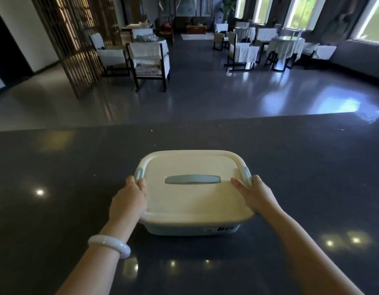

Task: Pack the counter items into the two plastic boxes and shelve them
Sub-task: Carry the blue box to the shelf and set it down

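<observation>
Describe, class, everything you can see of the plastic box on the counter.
The plastic box has a cream lid with rounded corners, a pale blue handle recessed at its centre, and a pale blue clip on each side. The pale blue base carries a small printed label, too blurred to read. It looks like smooth, hard plastic. It sits closed and level on the dark glossy counter. The left hand and right hand hold its sides, thumbs on the lid.

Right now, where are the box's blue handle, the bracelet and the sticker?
blue handle (192,179): head view, middle of the lid's grip.
bracelet (109,245): head view, white band on left wrist.
sticker (225,228): head view, black print.
</observation>
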`<state>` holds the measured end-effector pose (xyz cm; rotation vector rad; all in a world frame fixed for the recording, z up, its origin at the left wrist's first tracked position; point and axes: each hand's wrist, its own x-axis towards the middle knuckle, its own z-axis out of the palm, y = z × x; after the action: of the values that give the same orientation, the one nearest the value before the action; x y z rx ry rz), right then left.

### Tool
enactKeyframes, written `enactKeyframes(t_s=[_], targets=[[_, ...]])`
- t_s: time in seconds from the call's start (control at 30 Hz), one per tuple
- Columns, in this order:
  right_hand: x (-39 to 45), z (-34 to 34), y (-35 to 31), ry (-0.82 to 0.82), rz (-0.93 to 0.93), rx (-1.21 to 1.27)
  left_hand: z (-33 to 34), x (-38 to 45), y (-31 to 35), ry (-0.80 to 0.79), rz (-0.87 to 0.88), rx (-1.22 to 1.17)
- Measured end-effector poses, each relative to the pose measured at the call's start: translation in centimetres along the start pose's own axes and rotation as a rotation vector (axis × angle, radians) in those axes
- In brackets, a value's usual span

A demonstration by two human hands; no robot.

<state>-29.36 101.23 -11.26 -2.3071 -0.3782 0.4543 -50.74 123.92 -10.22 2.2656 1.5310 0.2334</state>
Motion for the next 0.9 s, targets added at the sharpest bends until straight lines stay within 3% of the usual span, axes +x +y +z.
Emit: enactKeyframes(t_s=[0.47, 0.63, 0.9], targets=[[-9.6, -22.1, 23.5, 0.266, 0.203, 0.158, 11.2, -19.3, 19.6, -0.173, 0.325, 0.027], [-12.7, -30.2, 31.9, 0.459, 0.293, 0.216, 15.9, -26.1, 28.6, -0.206, 0.539, 0.006], [-18.2, -43.5, 45.9, 0.774, 0.482, 0.238, 24.9, -37.2, 47.7, -0.447, 0.924, -0.063]])
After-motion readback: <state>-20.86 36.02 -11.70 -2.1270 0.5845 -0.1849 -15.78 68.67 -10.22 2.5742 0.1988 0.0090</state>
